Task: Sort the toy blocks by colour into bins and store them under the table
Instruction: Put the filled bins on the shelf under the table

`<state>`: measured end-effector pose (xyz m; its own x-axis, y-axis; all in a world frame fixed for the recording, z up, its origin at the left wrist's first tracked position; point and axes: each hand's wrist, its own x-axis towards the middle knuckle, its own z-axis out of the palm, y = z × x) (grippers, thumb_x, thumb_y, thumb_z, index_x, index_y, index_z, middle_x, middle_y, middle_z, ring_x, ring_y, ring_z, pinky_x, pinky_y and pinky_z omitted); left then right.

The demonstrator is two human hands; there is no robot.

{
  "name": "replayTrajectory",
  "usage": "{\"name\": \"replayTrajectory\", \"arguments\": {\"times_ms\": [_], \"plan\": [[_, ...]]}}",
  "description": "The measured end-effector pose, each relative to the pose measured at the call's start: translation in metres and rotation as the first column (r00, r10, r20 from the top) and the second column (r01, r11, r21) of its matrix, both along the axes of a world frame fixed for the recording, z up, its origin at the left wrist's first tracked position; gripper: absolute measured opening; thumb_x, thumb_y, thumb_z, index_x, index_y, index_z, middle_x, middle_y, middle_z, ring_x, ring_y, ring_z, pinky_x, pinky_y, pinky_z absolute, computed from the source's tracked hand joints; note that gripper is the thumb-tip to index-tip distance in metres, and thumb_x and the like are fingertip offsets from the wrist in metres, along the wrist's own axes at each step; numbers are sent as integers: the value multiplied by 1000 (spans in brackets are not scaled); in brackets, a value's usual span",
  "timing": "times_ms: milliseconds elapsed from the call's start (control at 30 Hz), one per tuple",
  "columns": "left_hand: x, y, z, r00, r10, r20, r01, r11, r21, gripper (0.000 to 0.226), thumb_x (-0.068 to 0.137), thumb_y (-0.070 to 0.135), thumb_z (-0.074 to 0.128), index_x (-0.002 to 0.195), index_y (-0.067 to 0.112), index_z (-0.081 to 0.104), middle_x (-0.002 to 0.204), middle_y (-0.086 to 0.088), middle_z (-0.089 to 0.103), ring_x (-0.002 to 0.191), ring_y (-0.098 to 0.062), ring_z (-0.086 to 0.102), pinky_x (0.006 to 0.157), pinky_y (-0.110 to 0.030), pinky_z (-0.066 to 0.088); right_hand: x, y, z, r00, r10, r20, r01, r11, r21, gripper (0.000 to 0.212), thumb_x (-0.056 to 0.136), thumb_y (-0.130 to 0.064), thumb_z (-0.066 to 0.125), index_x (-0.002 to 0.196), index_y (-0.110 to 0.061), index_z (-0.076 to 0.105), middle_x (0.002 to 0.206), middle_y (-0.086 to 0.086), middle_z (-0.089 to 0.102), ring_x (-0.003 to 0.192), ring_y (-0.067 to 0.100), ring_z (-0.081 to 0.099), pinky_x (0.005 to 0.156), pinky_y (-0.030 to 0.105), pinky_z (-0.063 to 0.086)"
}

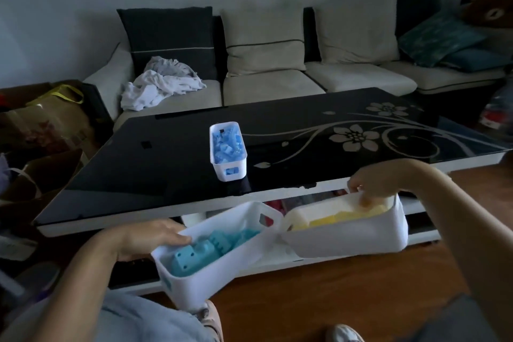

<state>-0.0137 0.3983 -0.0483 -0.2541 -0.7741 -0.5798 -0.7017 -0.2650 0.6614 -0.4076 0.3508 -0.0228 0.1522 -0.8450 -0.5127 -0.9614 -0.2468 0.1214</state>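
Teal bin: a white rectangular plastic bin [200, 277] of pale teal toy blocks [200, 253], lower centre of the frame, tilted, in the air in front of the table's near edge.
Left hand: the left hand [144, 239] grips the teal bin's near long rim, fingers [177, 236] laid over the edge and the thumb below it.
Yellow bin: a second white plastic bin [347, 239] of yellow toy blocks [333, 219], centre right, also off the table and tilted.
Right hand: the right hand [372, 183] holds the yellow bin's far end, fingers curled over the rim with the tips inside.
Between the bins: their inner ends meet in the frame; actual contact cannot be told.
Blue bin: a third, narrower white bin [219, 172] of blue blocks [227, 144] stands upright at mid-frame on the table.
Table: a low coffee table with a black glass top [166, 164] and a pale flower pattern at right; its white lower shelf [263, 264] shows behind the held bins.
Behind: a cream sofa [272, 86] with a crumpled white cloth [161, 86] across the upper frame.
Left edge: brown paper bags [41, 125].
Floor: brown wooden boards [333, 300], lower right.
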Motion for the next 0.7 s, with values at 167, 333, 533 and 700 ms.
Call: {"name": "replayTrajectory", "arguments": {"times_ms": [167, 333, 533, 700], "plan": [[-17, -22, -53, 996, -23, 86, 15, 996, 89, 18, 97, 24, 50, 106, 17, 62, 104, -5, 71, 94, -20, 68, 77, -30, 54, -4, -4, -48, 997, -74, -19, 74, 997, 19, 36, 93, -18, 47, 128, -15, 50, 111, 0, 52, 84, 11, 45, 54, 13, 31], [-42, -38, -111, 986, 124, 110, -140, 977, 158, 14, 99, 28, 45, 102, 25, 58, 100, -7, 69, 86, -22, 69, 67, -35, 59, 4, -22, -112, 984, -163, 68, 158, 985, 75, 33, 96, -11, 42, 127, -3, 51, 73, -8, 37, 56, 3, 31, 39, 8, 33], [-50, -49, -183, 875, 476, -91, -451, 868, 207, 19, 98, 29, 49, 102, 15, 61, 95, -12, 70, 85, -30, 68, 73, -45, 58, 36, -45, -183, 892, -293, 344, 284, 956, 77, 34, 97, -2, 38, 128, 1, 52, 119, 11, 55, 95, 14, 54, 81, 17, 42], [-49, -65, -225, 725, 660, -197, -621, 750, 229, 19, 94, 13, 52, 110, 11, 60, 99, -17, 68, 79, -32, 69, 55, -37, 55, 98, -55, -240, 692, -425, 584, 512, 859, 20, 34, 94, -11, 42, 127, -9, 51, 121, 13, 59, 98, 24, 59, 73, 28, 45]]}}
